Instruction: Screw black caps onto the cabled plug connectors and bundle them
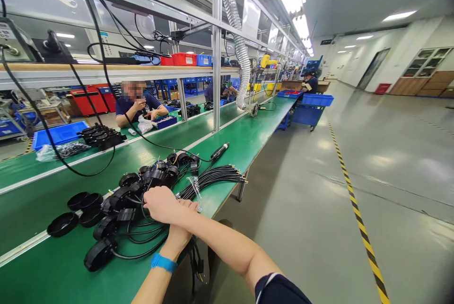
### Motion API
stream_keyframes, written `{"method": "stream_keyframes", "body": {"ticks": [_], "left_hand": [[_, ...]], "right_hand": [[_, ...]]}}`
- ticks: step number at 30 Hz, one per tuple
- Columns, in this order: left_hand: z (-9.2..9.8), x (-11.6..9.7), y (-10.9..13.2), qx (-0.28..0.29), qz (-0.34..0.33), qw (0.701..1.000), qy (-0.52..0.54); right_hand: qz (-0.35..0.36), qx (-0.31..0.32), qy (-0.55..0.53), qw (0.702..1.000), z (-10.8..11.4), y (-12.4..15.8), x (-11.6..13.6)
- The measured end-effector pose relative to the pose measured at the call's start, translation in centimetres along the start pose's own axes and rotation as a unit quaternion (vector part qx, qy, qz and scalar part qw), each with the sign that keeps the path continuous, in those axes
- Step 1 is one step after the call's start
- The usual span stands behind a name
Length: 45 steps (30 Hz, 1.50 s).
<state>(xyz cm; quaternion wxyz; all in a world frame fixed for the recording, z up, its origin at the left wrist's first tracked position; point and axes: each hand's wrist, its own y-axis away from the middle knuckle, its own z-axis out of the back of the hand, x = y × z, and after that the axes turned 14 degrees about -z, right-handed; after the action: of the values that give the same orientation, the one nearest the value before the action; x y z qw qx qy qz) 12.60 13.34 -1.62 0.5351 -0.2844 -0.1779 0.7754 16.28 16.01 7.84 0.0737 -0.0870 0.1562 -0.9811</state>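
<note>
On the green workbench [35, 275], I saw black round housings [120, 198] piled with their cables, spreading beneath and to the left of the right hand [160, 204], whose fingers curled inward, though I could not tell whether they gripped a cable. The left hand [180, 233], with a blue wristband [163, 263] below it, crossed under the right forearm [216, 234], too hidden for me to tell its grip; its fingertips showed just beside a black cable bundle [217, 176] partly wrapped in clear plastic [195, 186].

The right forearm [220, 235] hides much of the left hand [180, 233] — the right hand's fingertips [145, 205] blend into cables — sleeve [280, 290] cut off below
</note>
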Motion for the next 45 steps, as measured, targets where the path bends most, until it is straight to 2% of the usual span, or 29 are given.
{"method": "stream_keyframes", "body": {"ticks": [4, 11, 14, 17, 20, 22, 25, 28, 31, 33, 36, 40, 42, 45], "left_hand": [[-0.4, 0.5, -0.3, 0.023, -0.022, 0.997, -0.064], [-1.3, 1.6, -0.5, 0.025, -0.017, 0.997, -0.072], [-1.5, 1.9, -0.3, 0.023, -0.025, 0.997, -0.063], [-1.3, 1.9, 0.0, 0.019, -0.026, 0.998, -0.052], [-0.8, 1.3, 0.2, 0.006, -0.020, 0.999, -0.038], [-0.3, 0.6, 0.1, -0.004, -0.014, 1.000, -0.027], [0.5, -0.4, -0.3, -0.006, -0.016, 1.000, -0.016], [0.9, -0.9, -0.6, 0.001, -0.019, 1.000, -0.011], [0.8, -0.9, -0.6, 0.004, -0.014, 1.000, -0.007], [0.7, -0.7, -0.5, 0.005, -0.012, 1.000, 0.001], [0.6, -0.6, -0.3, 0.008, -0.012, 1.000, 0.010], [0.5, -0.5, -0.1, 0.007, -0.011, 1.000, 0.003], [0.5, -0.4, -0.1, 0.008, -0.012, 1.000, 0.000], [0.5, -0.3, 0.1, 0.012, -0.013, 1.000, 0.001]], "right_hand": [[0.028, -0.015, -0.008, 0.999, -0.3, 0.0, 1.2], [0.070, -0.030, -0.030, 0.997, -0.4, -0.9, 4.2], [0.060, -0.020, -0.038, 0.997, -0.8, -1.0, 4.9], [0.038, -0.009, -0.054, 0.998, -0.5, -1.0, 4.6], [-0.008, -0.024, -0.072, 0.997, 1.3, -1.3, 2.2], [-0.091, -0.051, -0.067, 0.992, 2.9, -1.7, -0.8], [-0.262, -0.071, -0.025, 0.962, 4.5, -2.1, -6.4], [-0.361, -0.031, 0.012, 0.932, 4.3, -1.7, -10.9], [-0.389, 0.018, 0.024, 0.921, 3.3, -1.3, -13.6], [-0.402, 0.020, 0.027, 0.915, 3.4, -2.0, -14.6], [-0.416, -0.011, 0.025, 0.909, 4.9, -4.8, -16.0], [-0.398, -0.050, 0.002, 0.916, 6.6, -9.5, -17.5], [-0.378, -0.046, -0.015, 0.924, 6.1, -10.6, -17.8], [-0.351, -0.027, -0.039, 0.935, 3.8, -10.4, -17.6]]}}
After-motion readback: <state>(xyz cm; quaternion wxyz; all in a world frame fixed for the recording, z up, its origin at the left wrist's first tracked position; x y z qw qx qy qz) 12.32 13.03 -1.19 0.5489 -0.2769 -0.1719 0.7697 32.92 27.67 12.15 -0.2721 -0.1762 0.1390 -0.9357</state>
